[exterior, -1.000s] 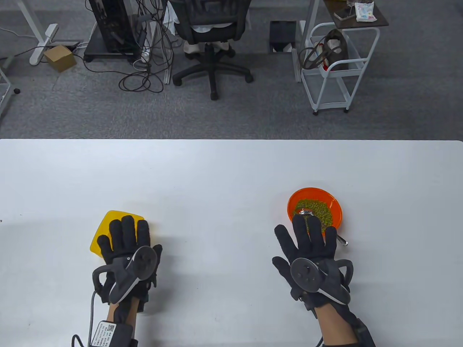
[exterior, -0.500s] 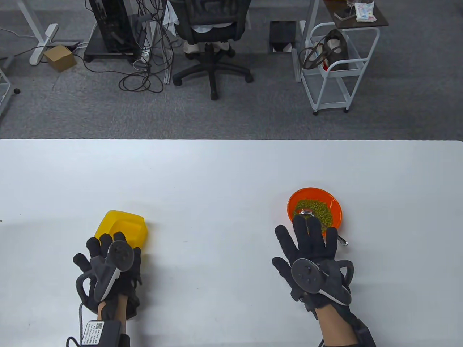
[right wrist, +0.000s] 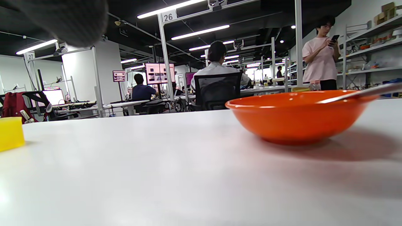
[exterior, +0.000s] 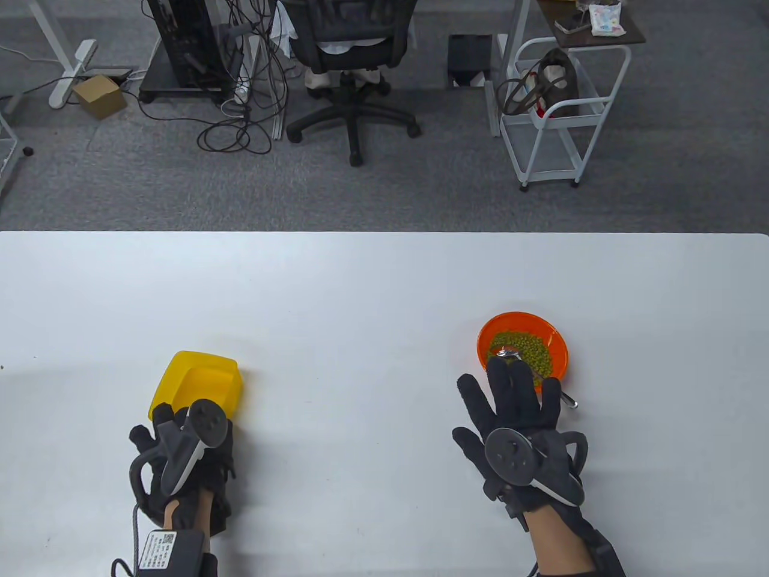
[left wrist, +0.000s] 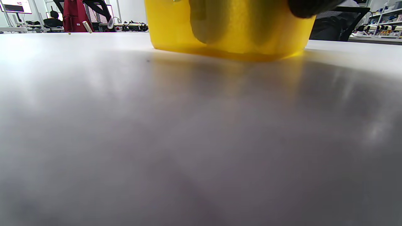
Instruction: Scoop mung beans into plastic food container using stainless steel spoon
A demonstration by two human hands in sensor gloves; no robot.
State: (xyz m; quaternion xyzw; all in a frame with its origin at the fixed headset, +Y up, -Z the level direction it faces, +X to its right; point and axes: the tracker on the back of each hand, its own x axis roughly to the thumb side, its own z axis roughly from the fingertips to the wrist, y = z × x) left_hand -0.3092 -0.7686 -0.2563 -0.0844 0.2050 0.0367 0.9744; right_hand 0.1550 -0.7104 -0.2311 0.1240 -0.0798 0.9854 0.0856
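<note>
- Left hand grips the near wall of the yellow container, fingers curled inside it.
- Right hand lies spread flat on the tabletop, fingertips over the spoon in the orange bowl of beans.

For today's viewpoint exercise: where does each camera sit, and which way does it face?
Table view: overhead, looking down; both gloved hands, left hand, right hand.
Left wrist view: near the tabletop, facing the yellow container; a dark fingertip at top.
Right wrist view: low, facing the orange bowl; glove at top left.
Both wrist views show the container.
</note>
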